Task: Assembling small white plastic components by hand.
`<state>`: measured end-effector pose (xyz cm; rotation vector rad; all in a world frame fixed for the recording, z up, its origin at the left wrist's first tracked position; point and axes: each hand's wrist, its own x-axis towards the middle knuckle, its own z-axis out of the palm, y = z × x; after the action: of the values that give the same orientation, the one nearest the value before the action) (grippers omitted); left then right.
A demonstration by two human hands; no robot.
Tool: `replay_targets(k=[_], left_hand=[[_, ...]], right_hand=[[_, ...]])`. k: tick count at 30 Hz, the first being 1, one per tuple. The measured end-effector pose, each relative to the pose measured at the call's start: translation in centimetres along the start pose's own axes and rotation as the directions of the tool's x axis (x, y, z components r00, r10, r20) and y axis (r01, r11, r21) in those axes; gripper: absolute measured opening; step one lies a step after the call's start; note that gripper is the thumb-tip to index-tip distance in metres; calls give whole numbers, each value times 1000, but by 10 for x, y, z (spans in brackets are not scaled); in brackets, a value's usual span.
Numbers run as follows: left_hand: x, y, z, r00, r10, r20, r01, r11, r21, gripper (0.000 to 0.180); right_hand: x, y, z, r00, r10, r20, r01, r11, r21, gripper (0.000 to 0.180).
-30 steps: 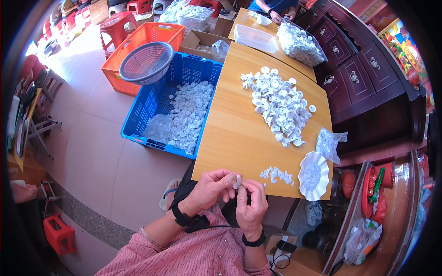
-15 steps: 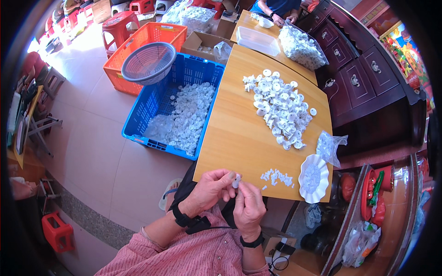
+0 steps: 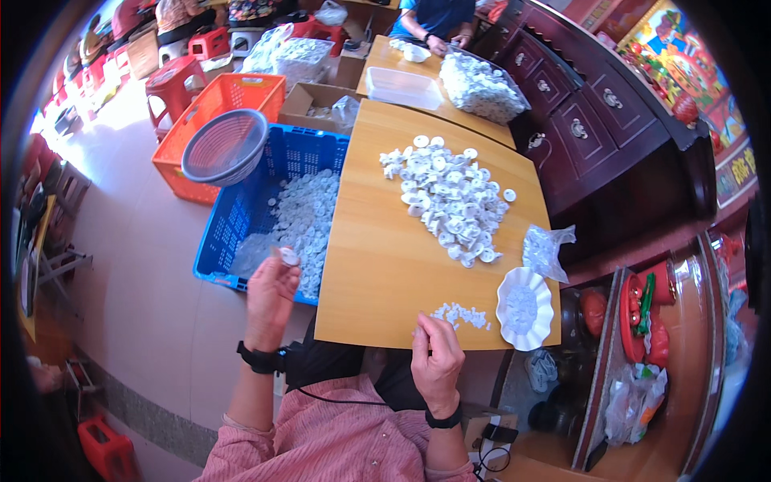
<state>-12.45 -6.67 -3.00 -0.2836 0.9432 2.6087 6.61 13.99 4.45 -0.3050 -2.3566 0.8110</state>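
My left hand (image 3: 269,296) is raised over the edge of the blue crate (image 3: 241,210) and holds a small round white plastic piece (image 3: 287,256) at its fingertips. My right hand (image 3: 434,357) rests at the near edge of the wooden table (image 3: 385,265), fingers pinched beside a small cluster of tiny white parts (image 3: 460,315). A large pile of round white pieces (image 3: 446,197) lies farther back on the table. The crate holds many more white pieces.
A white scalloped dish (image 3: 524,308) and a crumpled clear bag (image 3: 546,249) lie at the table's right. An orange crate (image 3: 215,104) with a round sieve (image 3: 225,145) stands behind the blue crate. Another person (image 3: 434,18) works at a far table. Dark wooden cabinets (image 3: 594,136) line the right.
My hands were together in front of me working a white piece. Now they are apart: the left moved out left toward the blue crate with the piece, the right went to the tiny parts.
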Motion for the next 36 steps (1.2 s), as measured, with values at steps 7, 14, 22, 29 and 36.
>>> replay_targets(k=[7,14,22,29,36], left_hand=[[31,2,-6,983,59,-175,-54,998,30,35],[-36,-3,46,994,-68,90,54,988,144,26],[-82,-43,68,966,-195,169,117,916,384,24],[-74,-78,67,941,20,338,-259,687,679,24],[-75,-80,86,818,199,539,-573,204,794,36]], right_hand=[[21,37,-14,995,90,37,-84,986,-142,29],[60,78,-17,989,68,132,-7,908,-418,61],[67,77,-18,963,71,259,-2,967,-256,60],[57,46,-4,960,-35,278,34,999,7,50],[38,20,9,946,-58,318,10,989,150,41]])
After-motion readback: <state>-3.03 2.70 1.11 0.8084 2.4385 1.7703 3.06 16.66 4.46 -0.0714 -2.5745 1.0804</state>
